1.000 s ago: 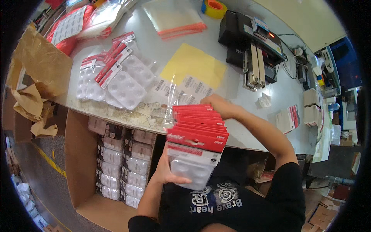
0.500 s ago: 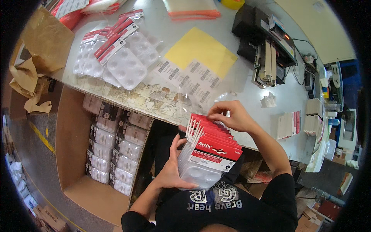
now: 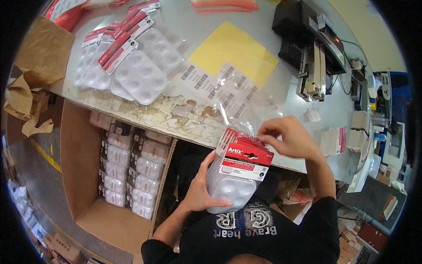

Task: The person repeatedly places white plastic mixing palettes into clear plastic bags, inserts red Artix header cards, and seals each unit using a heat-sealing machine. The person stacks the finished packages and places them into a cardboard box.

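The person wears a black T-shirt [image 3: 292,242] with short sleeves [image 3: 320,222] either side of its chest print [image 3: 244,220], bold white-and-grey letters [image 3: 260,216].

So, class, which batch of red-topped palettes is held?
The stack in the left hand; the other batch lies overlapping on the table, untouched.

Into a packing workshop now, by the look of it: barcode labels [image 3: 201,81] on the table [image 3: 151,112], an open carton [image 3: 79,163] of wrapped packs [image 3: 117,156] below its chipped front edge, a yellow floor line [image 3: 47,157] left, stacked cards [image 3: 332,141] near the table's right end.
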`<state>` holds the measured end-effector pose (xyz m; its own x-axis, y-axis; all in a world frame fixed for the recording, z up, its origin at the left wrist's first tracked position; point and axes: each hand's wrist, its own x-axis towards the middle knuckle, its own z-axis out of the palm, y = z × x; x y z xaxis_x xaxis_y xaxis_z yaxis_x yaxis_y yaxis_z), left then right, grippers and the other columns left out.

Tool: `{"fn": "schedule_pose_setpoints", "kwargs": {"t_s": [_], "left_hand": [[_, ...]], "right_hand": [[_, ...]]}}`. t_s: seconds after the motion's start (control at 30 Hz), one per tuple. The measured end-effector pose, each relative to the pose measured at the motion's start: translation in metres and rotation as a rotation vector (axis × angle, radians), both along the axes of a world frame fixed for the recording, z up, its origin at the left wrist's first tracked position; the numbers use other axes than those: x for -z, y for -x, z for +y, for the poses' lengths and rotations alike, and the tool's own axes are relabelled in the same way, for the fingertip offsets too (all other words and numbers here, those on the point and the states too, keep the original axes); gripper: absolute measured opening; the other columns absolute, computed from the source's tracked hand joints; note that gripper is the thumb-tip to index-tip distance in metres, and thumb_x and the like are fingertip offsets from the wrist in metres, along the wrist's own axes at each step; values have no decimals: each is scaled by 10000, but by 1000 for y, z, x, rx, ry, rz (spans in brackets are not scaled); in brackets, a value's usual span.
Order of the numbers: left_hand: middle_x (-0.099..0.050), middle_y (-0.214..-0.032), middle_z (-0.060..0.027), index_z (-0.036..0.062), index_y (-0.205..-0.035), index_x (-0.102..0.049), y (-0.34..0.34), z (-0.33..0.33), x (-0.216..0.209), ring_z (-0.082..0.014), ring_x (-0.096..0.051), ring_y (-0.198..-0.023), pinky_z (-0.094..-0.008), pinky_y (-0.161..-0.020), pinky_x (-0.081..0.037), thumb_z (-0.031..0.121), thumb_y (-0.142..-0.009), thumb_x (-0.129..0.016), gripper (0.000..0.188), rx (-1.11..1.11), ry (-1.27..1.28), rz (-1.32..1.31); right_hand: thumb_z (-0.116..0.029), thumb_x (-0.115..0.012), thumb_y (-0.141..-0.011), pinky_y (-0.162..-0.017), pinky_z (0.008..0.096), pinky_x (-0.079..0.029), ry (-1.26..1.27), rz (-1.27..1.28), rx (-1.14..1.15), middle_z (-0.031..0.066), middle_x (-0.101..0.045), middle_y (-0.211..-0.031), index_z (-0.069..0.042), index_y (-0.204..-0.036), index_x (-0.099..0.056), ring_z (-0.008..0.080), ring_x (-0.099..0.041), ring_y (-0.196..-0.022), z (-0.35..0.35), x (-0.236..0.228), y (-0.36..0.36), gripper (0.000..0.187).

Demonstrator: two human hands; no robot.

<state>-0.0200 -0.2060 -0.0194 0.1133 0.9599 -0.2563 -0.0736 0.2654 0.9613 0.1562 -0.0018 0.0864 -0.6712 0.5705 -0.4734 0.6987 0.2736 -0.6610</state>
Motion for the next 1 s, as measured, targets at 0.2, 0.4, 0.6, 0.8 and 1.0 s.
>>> {"fn": "schedule_pose_setpoints", "kwargs": {"t_s": [0.2,0.4,0.6,0.8,1.0], "left_hand": [[-397,-1319,-253,0,-1418,-163,-12,-4,-2,-387,-430,-1222,-429,-1019,-356,415,-479,-892,1260,-79,-55,166],[-406,-1302,-258,211,-1363,-422,-5,2,-9,-399,-484,-1160,-443,-925,-447,407,-542,-862,953,-17,-220,382],[-459,-1246,-253,197,-1308,-503,-4,13,-22,-368,-574,-1051,-400,-848,-506,373,-560,-855,844,-6,-115,463],[-455,-1241,-263,149,-1308,-489,-5,20,-29,-394,-559,-1062,-417,-836,-508,350,-605,-838,811,48,-107,517],[-407,-1267,-301,149,-1395,-324,-10,7,-18,-438,-538,-1064,-443,-826,-504,358,-632,-833,941,48,-171,528]], "right_hand": [[-119,-566,-849,-696,432,-410,-471,-168,189,135,-514,-842,-44,-873,-515,321,-532,-828,-62,50,23,94],[-60,-609,-802,-655,399,-408,-654,102,221,113,-517,-809,-32,-871,-521,293,-524,-774,-77,95,22,116],[44,-673,-713,-586,341,-430,-455,717,206,96,-534,-728,-14,-870,-572,266,-530,-644,-68,86,11,196],[-6,-741,-671,-582,305,-438,-207,571,322,64,-588,-721,-41,-831,-633,206,-546,-603,-68,82,11,196],[-63,-783,-651,-588,308,-419,-340,752,223,31,-564,-712,-70,-872,-696,185,-536,-628,-72,86,2,238]]}}
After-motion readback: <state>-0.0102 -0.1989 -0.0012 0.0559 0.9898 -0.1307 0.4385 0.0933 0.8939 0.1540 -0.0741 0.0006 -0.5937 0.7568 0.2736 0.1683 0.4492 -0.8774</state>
